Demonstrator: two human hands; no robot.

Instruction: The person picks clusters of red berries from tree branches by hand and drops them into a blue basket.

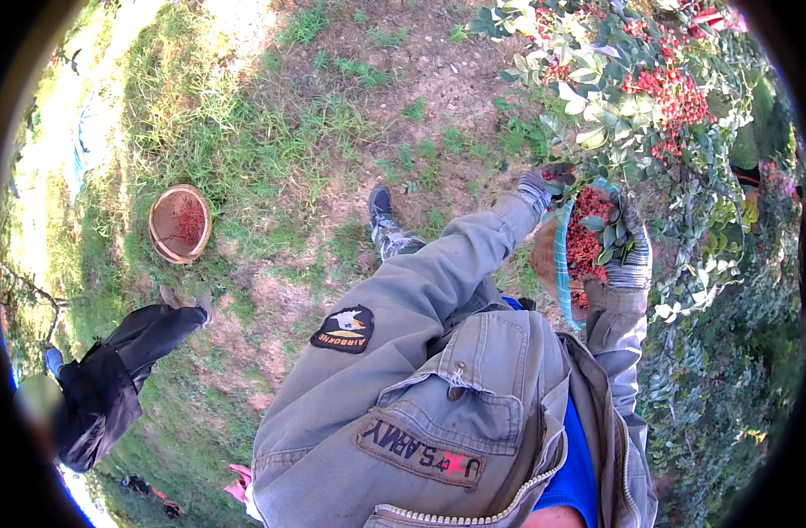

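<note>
2 baskets (548, 251) hold red berries (585, 251); right hand (633, 253) grips leaves (608, 236); grip of left hand (535, 190) unclear.

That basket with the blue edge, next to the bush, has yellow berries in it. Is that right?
Not quite: the berries are red, not yellow, as the head view shows. The basket next to the bush does have a blue edge.

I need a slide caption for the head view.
Gloved left hand and right hand at a blue-rimmed basket of red berries, beside leafy branches.
</note>
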